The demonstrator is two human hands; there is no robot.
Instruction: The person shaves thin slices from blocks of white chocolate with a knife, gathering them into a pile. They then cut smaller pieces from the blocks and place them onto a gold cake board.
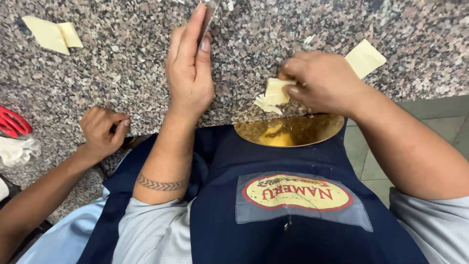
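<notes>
My left hand (189, 73) rests on the speckled granite counter (122, 73) and grips a thin metal blade (208, 13) that points away from me, its tip cut off by the frame's top edge. My right hand (322, 80) pinches a small pale yellow block (276, 90) at the counter's near edge. Pale shavings (266, 104) lie just below the block. A round golden plate (303, 131) sits under the counter edge against my dark blue apron, with yellow scraps on it.
Flat pale yellow pieces lie at the far left (49, 33) and behind my right hand (365, 57). Red scissors (12, 122) and a white cloth (17, 149) are at the left edge. Another person's hand (102, 129) rests on the counter edge.
</notes>
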